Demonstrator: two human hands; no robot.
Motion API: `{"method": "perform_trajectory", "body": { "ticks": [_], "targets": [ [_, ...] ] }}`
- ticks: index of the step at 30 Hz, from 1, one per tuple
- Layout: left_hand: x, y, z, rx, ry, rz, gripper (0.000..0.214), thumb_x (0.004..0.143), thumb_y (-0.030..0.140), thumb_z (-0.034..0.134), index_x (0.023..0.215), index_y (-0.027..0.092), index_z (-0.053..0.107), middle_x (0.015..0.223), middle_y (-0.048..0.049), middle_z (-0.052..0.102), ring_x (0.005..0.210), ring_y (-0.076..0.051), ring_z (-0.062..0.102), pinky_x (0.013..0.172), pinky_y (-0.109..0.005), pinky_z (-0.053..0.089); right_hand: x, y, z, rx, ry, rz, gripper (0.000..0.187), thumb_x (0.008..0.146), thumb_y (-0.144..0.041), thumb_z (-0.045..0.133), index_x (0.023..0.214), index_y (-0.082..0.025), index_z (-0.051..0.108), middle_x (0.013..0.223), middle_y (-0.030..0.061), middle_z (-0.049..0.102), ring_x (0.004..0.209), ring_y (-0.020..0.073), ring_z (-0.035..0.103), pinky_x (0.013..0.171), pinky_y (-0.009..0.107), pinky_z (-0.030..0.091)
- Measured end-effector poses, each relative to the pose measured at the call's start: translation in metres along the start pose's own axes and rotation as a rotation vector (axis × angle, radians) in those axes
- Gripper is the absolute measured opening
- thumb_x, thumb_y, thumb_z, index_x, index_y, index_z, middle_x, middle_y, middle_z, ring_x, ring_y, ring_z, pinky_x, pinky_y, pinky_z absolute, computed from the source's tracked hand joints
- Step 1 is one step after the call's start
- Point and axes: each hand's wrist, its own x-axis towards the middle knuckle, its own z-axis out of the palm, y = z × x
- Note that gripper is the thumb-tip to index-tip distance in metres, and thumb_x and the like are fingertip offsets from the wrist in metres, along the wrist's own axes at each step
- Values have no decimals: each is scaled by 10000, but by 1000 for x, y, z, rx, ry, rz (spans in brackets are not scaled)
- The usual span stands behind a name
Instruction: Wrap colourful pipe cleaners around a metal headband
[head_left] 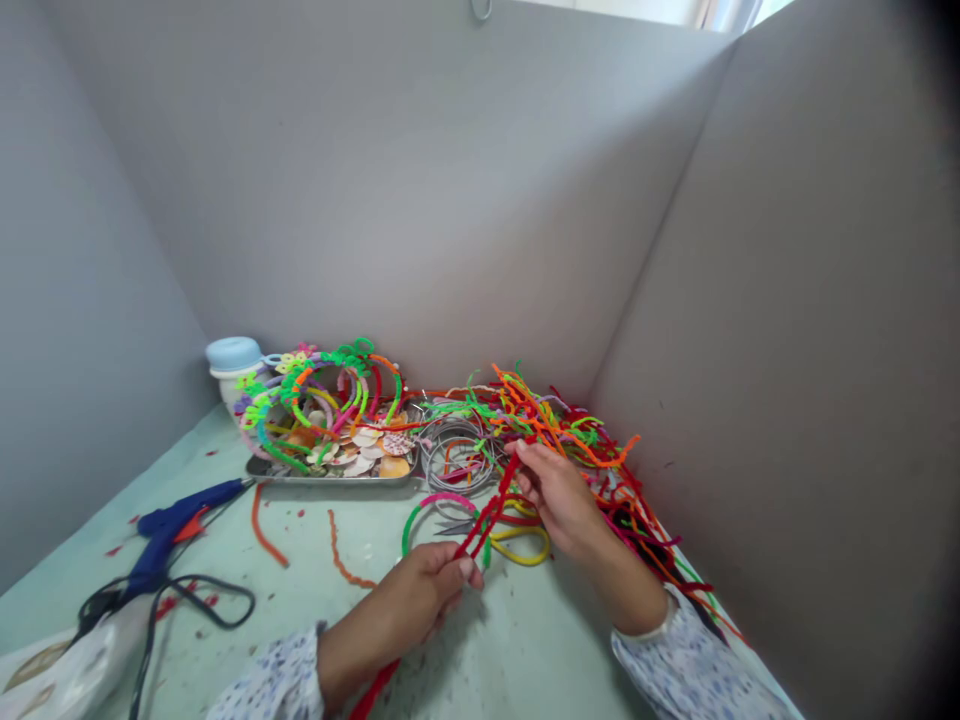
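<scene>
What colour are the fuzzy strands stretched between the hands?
Red; the fuzzy strands show best in the head view.

Plain red pipe cleaners (491, 508) between the fingers (452, 580); just beyond them, a pink-and-green ring (448, 498) and yellow-handled scissors (525, 561); past the right fingers, a tangle (538, 402) of orange, green and red; well left of the fingers, a blue glue gun (191, 503); beneath, a pale green worktop (300, 555); behind, white sleeves (277, 675) speckled blue

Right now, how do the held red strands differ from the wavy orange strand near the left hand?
The red strands stretch between the left hand and right hand; the orange strand lies loose on the table. The red strands are paired, the orange strand single. Both look thin.
</scene>
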Motion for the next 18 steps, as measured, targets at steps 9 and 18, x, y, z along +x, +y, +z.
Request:
{"method": "perform_trajectory", "body": {
  "ticks": [9,18],
  "targets": [
    [-1,3,4,46,16,5,417,800,548,490,842,141,573,479,100,308,393,-59,228,396,-217,182,-3,-1,3,205,46,-6,301,689,-344,736,936,-175,701,698,-30,575,472,43,427,399,174,299],
    [-12,2,-8,-332,-94,-125,372,754,420,651,988,139,588,589,64,478,397,-39,416,399,-172,275,12,-8,-12,282,199,-71,206,702,-350,708,788,-164,686,639,-15,599,435,49,446,346,162,305]
  ]
}}
